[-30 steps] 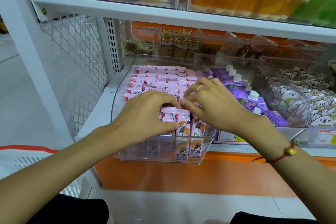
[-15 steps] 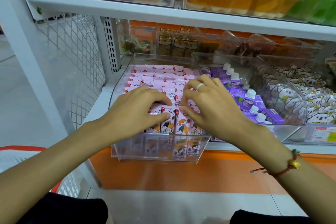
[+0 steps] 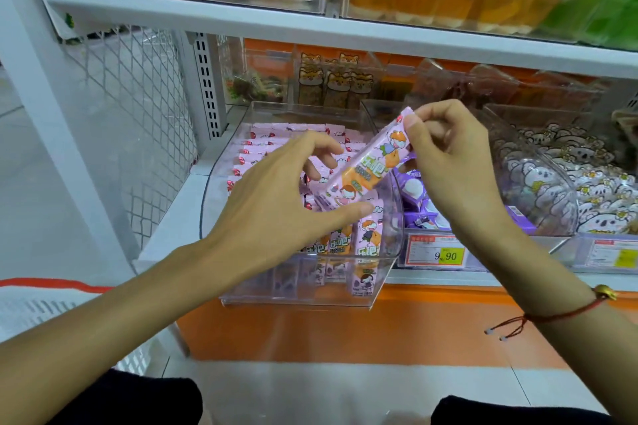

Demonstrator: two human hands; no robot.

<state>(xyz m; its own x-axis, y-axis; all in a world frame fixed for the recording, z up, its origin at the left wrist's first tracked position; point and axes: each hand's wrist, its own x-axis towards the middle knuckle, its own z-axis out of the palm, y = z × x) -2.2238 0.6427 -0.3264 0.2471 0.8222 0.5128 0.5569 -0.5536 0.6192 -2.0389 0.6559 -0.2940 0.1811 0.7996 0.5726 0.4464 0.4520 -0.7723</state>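
Observation:
A long pink snack pack (image 3: 366, 166) with cartoon children on it is held tilted above a clear plastic bin (image 3: 303, 300). My right hand (image 3: 452, 162) pinches its upper end between thumb and fingers. My left hand (image 3: 276, 197) holds its lower end, thumb under it and fingers behind it. The bin sticks out over the shelf's front edge and holds several rows of the same pink packs (image 3: 276, 141) standing upright.
To the right stand a bin of purple pouches (image 3: 417, 190) and a bin of koala-print packs (image 3: 566, 183), with a 9.90 price tag (image 3: 436, 254) below. A white shelf (image 3: 310, 31) runs close overhead. A wire mesh panel (image 3: 138, 107) closes the left side. A white basket (image 3: 41, 307) sits at lower left.
Both hands were pressing on the front packs in the bin. They have now risen, and one pink pack has come up out of the bin between them.

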